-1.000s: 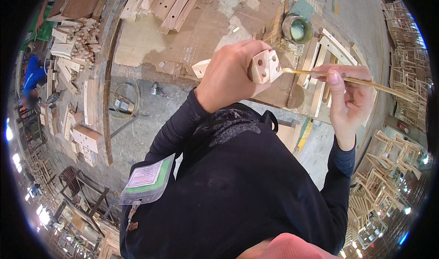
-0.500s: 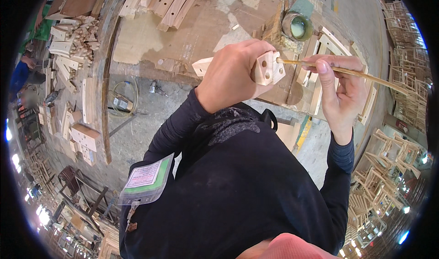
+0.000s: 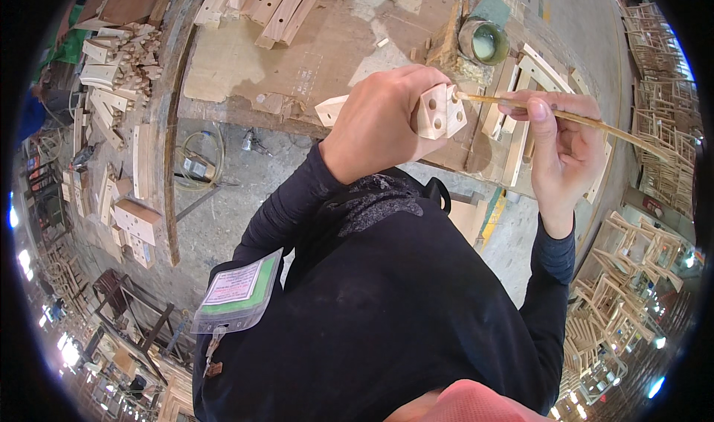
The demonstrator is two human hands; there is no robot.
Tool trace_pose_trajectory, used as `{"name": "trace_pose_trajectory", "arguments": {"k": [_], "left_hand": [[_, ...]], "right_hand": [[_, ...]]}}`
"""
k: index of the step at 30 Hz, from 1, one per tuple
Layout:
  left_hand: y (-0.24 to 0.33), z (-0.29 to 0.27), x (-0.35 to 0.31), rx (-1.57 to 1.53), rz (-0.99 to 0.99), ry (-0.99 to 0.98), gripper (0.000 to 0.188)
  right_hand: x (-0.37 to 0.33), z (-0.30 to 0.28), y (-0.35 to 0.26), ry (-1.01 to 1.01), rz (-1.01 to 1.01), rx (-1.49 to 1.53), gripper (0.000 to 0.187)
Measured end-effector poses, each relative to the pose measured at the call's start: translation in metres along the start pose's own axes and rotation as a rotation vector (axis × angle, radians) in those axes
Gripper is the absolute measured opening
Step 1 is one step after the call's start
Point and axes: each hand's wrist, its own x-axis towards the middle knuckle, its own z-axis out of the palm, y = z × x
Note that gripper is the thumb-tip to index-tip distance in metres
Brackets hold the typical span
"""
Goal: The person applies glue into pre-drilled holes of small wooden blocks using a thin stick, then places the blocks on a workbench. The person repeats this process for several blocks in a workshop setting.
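Observation:
My left hand (image 3: pixel 375 120) is closed around a pale wooden part with drilled holes (image 3: pixel 430 118), whose holed end faces right. The part's other end (image 3: pixel 329 111) sticks out to the left, behind the hand. Between the thumb and fingers of my right hand (image 3: pixel 561 139) is a thin wooden stick (image 3: pixel 621 132), pointing left. Its pale, wet-looking tip is at the upper right edge of the holed end, beside a hole; whether it touches the wood I cannot tell. Beyond my hands stands a round pot (image 3: pixel 485 42) with whitish liquid inside.
A cardboard-covered workbench (image 3: pixel 245 72) spreads out ahead, with curved wooden slats (image 3: pixel 279 9) at its far left. Wooden frame pieces (image 3: pixel 517 154) lie under and beside my right hand. Small wood parts (image 3: pixel 123 68) are heaped at left. Chair frames (image 3: pixel 625 254) are stacked at right.
My right hand has shifted slightly right, drawing the stick's tip from the upper hole toward the part's edge. The wooden part has turned a little in my left hand.

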Motion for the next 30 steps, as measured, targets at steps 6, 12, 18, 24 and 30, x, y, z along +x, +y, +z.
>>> {"name": "trace_pose_trajectory", "arguments": {"k": [6,12,18,24,30], "left_hand": [[-0.001,0.001,0.000,0.015,0.018,0.003,0.048],[0.000,0.003,0.001,-0.039,-0.001,-0.014,0.045],[0.001,0.004,0.001,-0.018,0.028,0.001,0.043],[0.000,0.003,0.001,-0.019,0.030,0.002,0.043],[0.001,0.000,0.002,-0.014,0.017,0.002,0.042]], "right_hand": [[-0.004,-0.007,-0.008,0.028,0.005,-0.032,0.012],[-0.001,0.005,-0.015,0.002,-0.016,0.099,0.012],[-0.001,0.010,-0.004,-0.034,-0.054,-0.077,0.013],[0.000,0.011,-0.002,-0.029,-0.097,-0.086,0.013],[0.001,0.009,-0.010,-0.050,-0.088,-0.170,0.012]]}}
